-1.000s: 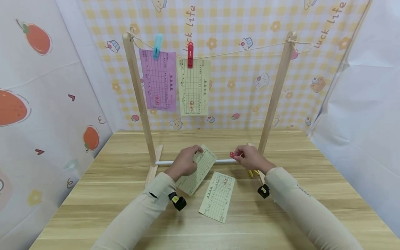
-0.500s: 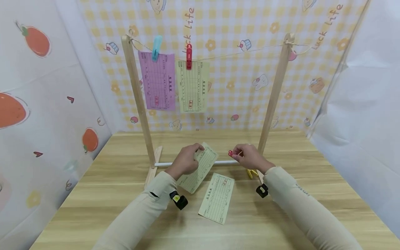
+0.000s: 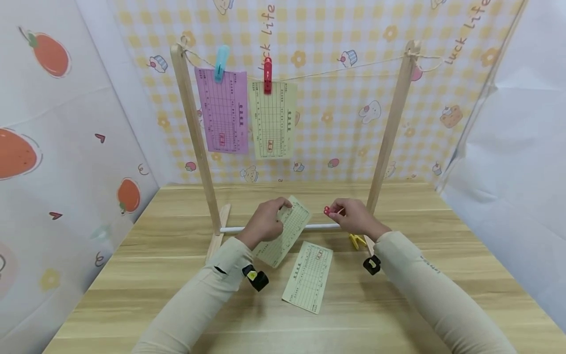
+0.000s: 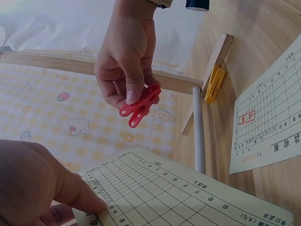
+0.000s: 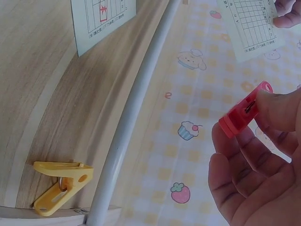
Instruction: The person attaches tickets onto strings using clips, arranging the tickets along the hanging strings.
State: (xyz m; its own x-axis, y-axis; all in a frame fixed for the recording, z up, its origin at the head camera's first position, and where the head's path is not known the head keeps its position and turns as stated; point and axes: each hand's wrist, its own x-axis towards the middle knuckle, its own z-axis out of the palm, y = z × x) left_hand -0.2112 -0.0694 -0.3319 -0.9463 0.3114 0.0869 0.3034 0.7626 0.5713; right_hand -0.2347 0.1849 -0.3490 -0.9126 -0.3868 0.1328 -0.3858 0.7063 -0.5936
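My left hand (image 3: pixel 265 223) pinches a pale green receipt slip (image 3: pixel 288 233) near its top edge, thumb on the printed face. The slip is tilted above the table. To its right, my right hand (image 3: pixel 355 216) holds a red clothespin (image 5: pixel 241 113) between thumb and fingers, apart from the slip. A second pale green receipt (image 3: pixel 308 278) lies flat on the table between the forearms. On the sagging string hang a purple receipt (image 3: pixel 224 113) under a blue clothespin (image 3: pixel 221 64) and a pale yellow-green receipt (image 3: pixel 273 123) under another red clothespin (image 3: pixel 267 76).
Two wooden posts (image 3: pixel 391 128) carry the string (image 3: pixel 340 70). A white rod (image 3: pixel 320 226) joins them low down, behind the hands. By the right post's foot lies a yellow clothespin (image 5: pixel 63 186). Patterned cloth (image 3: pixel 331 123) backs the wooden table (image 3: pixel 146 275).
Both hands have risen slightly in view, the left one also drifting a little right with its slip. Each keeps its hold. The hanging receipts and the one on the table stay in place.
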